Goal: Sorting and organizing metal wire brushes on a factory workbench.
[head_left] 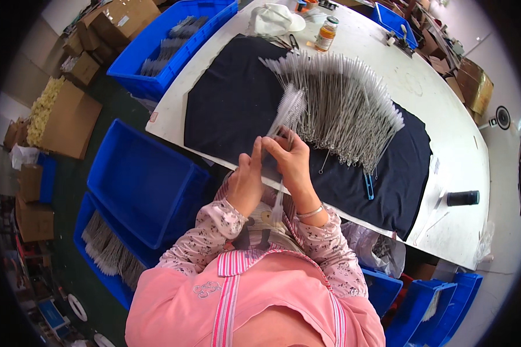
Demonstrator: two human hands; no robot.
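Observation:
My left hand (248, 184) and my right hand (292, 161) meet at the near edge of the table. Their fingers are closed round a small bunch of thin wire brushes (291, 109), whose pale bristle ends point up and away from me. A whitish brush-like end (278, 209) hangs below my right hand; I cannot make out how it joins the bunch. Just beyond lies a large fanned pile of wire brushes (341, 98), bristles far, looped wire ends near. It rests on a dark cloth (220, 98). A blue strip-like tool (369, 186) lies at the pile's near edge.
The white table (463, 144) bears a jar of amber liquid (326, 34), a white cap (275, 20) and a black cylinder (463, 198). At left are an empty blue bin (139, 179) and bins of brushes (113, 248). Cardboard boxes (69, 121) stand behind.

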